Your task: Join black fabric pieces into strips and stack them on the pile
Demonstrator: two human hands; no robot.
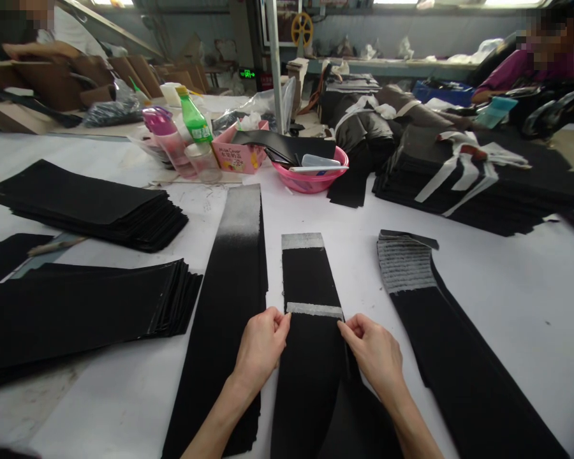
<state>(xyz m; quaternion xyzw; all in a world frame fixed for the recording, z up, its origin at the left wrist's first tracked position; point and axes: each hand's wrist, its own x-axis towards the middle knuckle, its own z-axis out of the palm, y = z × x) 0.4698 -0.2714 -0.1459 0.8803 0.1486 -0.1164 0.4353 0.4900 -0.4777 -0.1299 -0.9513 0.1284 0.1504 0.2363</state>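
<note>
In the head view, a white worktop (521,287) spread beneath the fingers (284,324). Well beyond them stood a green bottle (194,118) and a pink basin (306,185), and farther to the right a co-worker's purple sleeve (502,73) showed.

The black strip (310,357) lay between the fingers, running back from them toward the wearer. The left hand (261,344) pinched its far left corner narrowly between thumb and forefinger, and the right hand (375,350) pinched the far right corner in the same way. Just ahead of the fingertips, a pale band (314,310) crossed from one side to the other; past it, another dark length (310,271) ended in a lighter edge. Whether the held edge was pressed onto the band or only met it could not be told.

Left of the left fingers lay a long stack with a greyed end (220,306); right of the right fingers lay a stack with a ridged pale end (463,344).

The step looked like a matter of alignment. Good handling, as judged here, called for light, even tension between both pinches, the edge square to the band, side edges flush, and the bowed slack nearer the wearer kept from dragging a corner askew
</note>
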